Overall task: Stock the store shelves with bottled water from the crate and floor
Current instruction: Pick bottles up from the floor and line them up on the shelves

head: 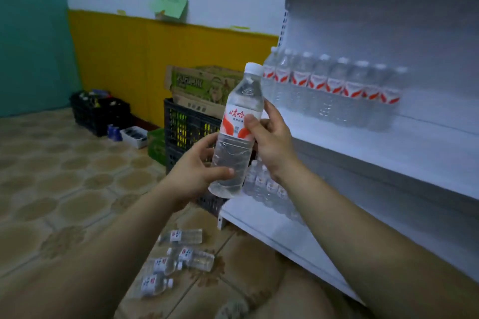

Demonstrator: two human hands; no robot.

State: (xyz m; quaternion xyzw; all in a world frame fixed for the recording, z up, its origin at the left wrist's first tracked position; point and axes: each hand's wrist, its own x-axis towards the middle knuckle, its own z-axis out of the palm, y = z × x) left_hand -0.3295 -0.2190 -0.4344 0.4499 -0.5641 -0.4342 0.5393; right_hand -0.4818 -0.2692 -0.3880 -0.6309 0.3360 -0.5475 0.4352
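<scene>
A clear water bottle [237, 132] with a white cap and a red-and-white label is held upright in front of me by both hands. My left hand [193, 171] grips its lower body and my right hand [272, 137] grips it at the label. A row of several matching bottles [334, 85] stands at the back of the white middle shelf [388, 142]. More small bottles [267, 186] stand on the lower shelf [272, 228]. Several small bottles [178, 259] lie on the tiled floor below my arms. A black plastic crate [186, 127] sits behind the held bottle.
A cardboard box [204, 88] rests on top of the black crate. Another black crate [98, 111] with items stands by the yellow wall at the left, with small boxes [134, 136] beside it. The tiled floor [64, 189] spreads to the left.
</scene>
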